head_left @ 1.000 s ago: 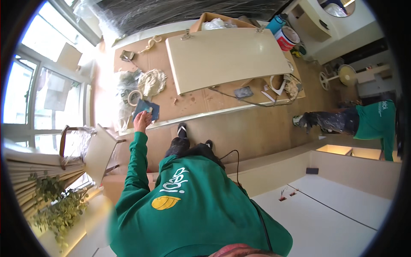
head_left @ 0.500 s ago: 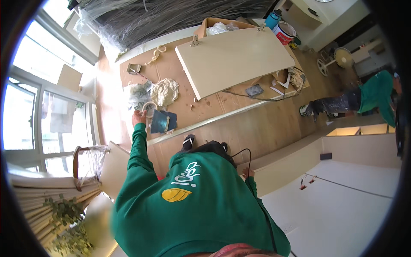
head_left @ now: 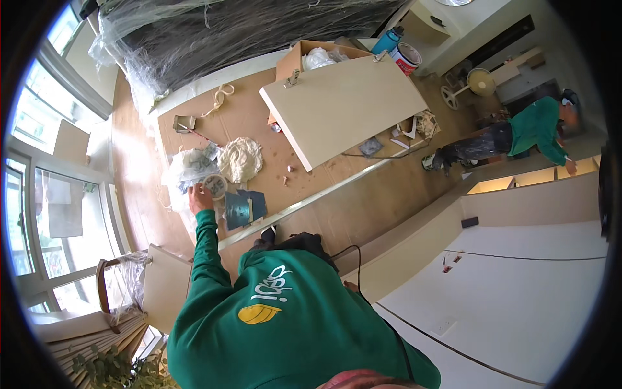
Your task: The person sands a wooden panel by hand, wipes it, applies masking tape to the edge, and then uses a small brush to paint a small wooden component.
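One left hand [head_left: 199, 198], arm stretched forward, its grip clamped on a tape roll [head_left: 215, 187].

A large pale board [head_left: 346, 107] lies tilted on the brown floor covering [head_left: 253, 117], well off to the right of the fingers and farther away. Behind it stand an open cardboard box [head_left: 310, 55], a blue bottle [head_left: 387, 41] and a paint can [head_left: 406, 58]. Just right of the fingers and slightly beyond lies a cream heap of rags [head_left: 241, 159]; nearer lies a dark blue sheet [head_left: 245, 207]. Clear plastic sheeting [head_left: 246, 29] drapes the dark furniture far beyond. Far right, another person in green [head_left: 518, 136] bends at a counter.
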A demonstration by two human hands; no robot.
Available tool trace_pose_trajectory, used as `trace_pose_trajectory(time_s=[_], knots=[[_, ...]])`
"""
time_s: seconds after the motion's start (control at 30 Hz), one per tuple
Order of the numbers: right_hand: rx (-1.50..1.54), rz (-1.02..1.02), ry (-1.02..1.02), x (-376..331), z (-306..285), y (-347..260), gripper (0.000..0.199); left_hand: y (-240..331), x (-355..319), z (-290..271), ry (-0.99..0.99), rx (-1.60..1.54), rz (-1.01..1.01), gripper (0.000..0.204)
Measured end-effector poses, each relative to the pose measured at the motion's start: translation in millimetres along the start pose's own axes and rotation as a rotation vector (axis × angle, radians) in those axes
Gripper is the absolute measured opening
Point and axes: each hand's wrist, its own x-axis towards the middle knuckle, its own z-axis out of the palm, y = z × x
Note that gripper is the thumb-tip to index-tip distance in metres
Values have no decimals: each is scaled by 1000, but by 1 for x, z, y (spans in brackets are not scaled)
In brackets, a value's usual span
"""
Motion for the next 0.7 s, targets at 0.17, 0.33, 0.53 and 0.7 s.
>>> trace_pose_trajectory(time_s=[0.17,0.33,0.53,0.7], knots=[[292,-44,-171,8,-17,3,35,-4,28,-28,267,-26,-21,13],[370,-254,-63,1,-13,-27,28,17,58,-60,428,-283,33,13],[692,-661,648,-41,-54,-111,26,138,43,-75,360,-574,105,16],[668,-1203,222,-214,-10,-271,35,242,-16,-86,100,-808,162,13]])
